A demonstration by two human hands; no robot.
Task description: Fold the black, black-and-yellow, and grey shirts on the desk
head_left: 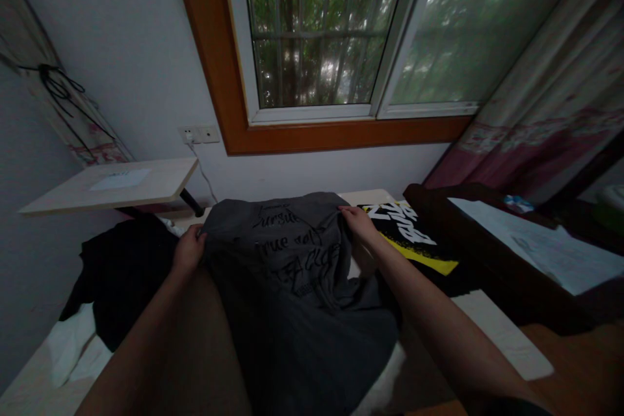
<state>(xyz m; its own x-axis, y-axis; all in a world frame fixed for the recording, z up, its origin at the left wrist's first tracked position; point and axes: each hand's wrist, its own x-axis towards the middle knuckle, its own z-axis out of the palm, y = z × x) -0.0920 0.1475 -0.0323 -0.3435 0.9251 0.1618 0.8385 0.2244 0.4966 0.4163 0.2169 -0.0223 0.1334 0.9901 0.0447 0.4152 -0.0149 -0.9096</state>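
Observation:
A dark grey shirt (302, 312) with black lettering is spread between my two hands, its lower part hanging toward me over the table's near side. My left hand (190, 249) pinches its left edge near the top. On the opposite side, my right hand (359, 224) grips the upper right edge, fingers closed on the cloth. Folds run down the right part of the shirt below that hand. A black garment (129, 266) lies crumpled just left of my left hand. Beyond my right forearm lies a black garment with white letters and a yellow band (414, 234).
A pale raised shelf (63, 192) with a paper on it stands at the left. White cloth (73, 344) lies on the pale table (29, 377) at lower left. At right, a dark wooden piece (487, 240) bears a white sheet (536, 244). A window is ahead.

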